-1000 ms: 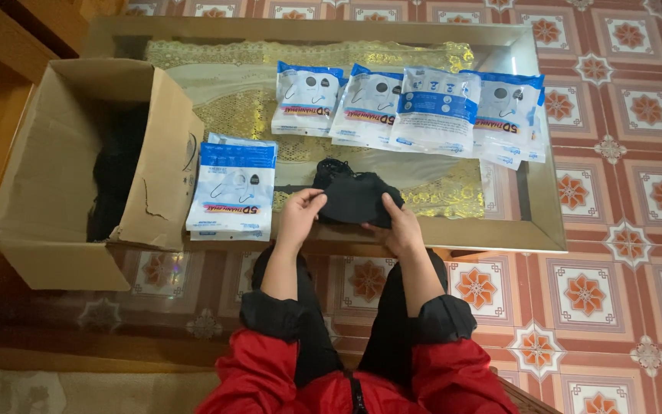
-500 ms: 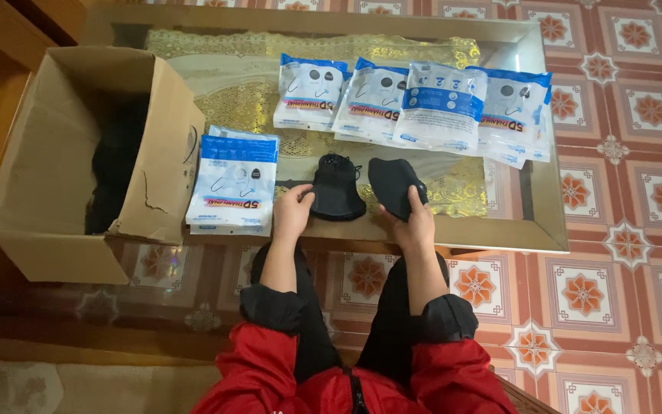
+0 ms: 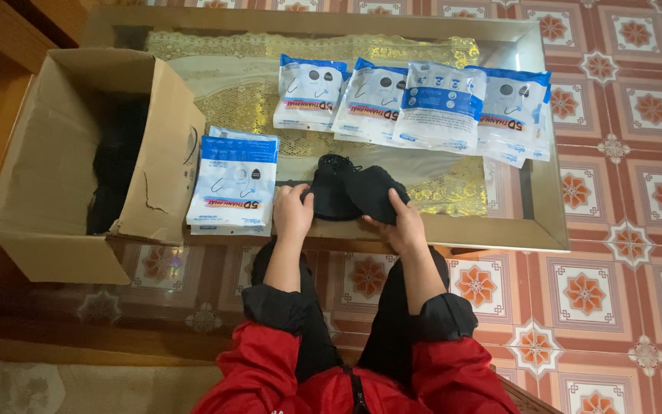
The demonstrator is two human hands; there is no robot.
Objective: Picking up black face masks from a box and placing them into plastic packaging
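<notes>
Left hand [image 3: 293,213] and right hand [image 3: 401,225] — fingers gripping overlapped black masks [image 3: 355,192], glass table [image 3: 515,222], blue-white packets [image 3: 233,180] beside

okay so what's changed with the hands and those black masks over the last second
A second ago both hands gripped one black bundle; then they drew it apart into two. Now the left hand and right hand have brought the black masks back together, overlapping. The cardboard box and the blue and white packets stayed put.
</notes>
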